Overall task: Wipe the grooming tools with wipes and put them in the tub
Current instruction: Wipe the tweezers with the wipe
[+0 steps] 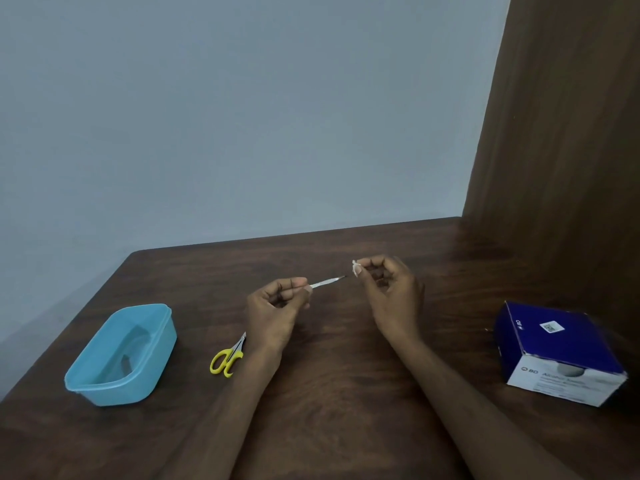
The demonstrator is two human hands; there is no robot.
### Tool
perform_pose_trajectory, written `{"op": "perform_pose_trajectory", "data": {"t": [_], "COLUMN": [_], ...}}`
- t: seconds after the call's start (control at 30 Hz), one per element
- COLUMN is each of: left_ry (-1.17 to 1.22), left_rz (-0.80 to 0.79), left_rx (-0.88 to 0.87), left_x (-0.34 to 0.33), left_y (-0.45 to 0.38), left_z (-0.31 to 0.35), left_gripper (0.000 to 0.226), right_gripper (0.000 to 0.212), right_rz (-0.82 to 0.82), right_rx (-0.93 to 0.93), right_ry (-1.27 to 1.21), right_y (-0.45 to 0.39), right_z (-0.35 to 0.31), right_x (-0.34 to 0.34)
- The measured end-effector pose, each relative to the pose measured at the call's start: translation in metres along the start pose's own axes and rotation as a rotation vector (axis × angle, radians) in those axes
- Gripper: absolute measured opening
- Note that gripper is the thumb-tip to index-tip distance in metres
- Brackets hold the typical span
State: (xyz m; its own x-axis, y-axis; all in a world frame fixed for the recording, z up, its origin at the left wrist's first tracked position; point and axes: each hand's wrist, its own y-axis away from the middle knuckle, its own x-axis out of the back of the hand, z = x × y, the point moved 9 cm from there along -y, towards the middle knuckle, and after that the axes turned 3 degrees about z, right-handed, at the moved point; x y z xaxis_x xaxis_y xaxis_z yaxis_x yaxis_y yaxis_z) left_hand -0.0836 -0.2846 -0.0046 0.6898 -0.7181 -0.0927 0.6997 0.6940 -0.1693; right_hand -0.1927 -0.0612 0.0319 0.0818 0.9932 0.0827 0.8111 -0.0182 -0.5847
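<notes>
My left hand [277,304] pinches one end of a thin metal tool [327,282] that looks like tweezers, held above the table with its tip pointing right. My right hand [388,289] pinches a small white wipe [355,267] just past that tip, a short gap apart from it. Small scissors with yellow handles [227,358] lie on the table beside my left wrist. The light blue tub [152,372] stands at the left; a dark shape shows at its bottom, unclear what.
A blue and white box of alcohol swabs [557,355] sits at the right. The dark wooden table [329,393] meets a grey wall behind and a wooden panel [561,133] at the right.
</notes>
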Motion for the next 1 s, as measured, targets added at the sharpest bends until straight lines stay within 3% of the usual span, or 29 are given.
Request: {"op": "perform_pose_trajectory", "data": {"t": [0.13,0.23,0.5,1.0], "left_ry": [0.014,0.056,0.213,0.101], "left_rz": [-0.038,-0.079,-0.043,-0.148], "left_rx": [0.020,0.045,0.151,0.077], "left_x": [-0.009,-0.017,-0.018,-0.025], "left_y": [0.004,0.009,0.007,0.008], "left_z": [0.001,0.002,-0.005,-0.002], "left_gripper": [0.015,0.014,0.027,0.031], "right_gripper": [0.002,0.006,0.006,0.016], "right_rz": [-0.113,-0.235,-0.227,-0.220], "right_rx": [0.253,0.341,0.379,0.479], "right_ry": [0.104,0.215,0.356,0.384], "right_y": [0.015,0.028,0.023,0.028], "right_z": [-0.034,-0.035,-0.023,-0.035], "right_x": [-0.016,-0.040,-0.037,-0.036]}}
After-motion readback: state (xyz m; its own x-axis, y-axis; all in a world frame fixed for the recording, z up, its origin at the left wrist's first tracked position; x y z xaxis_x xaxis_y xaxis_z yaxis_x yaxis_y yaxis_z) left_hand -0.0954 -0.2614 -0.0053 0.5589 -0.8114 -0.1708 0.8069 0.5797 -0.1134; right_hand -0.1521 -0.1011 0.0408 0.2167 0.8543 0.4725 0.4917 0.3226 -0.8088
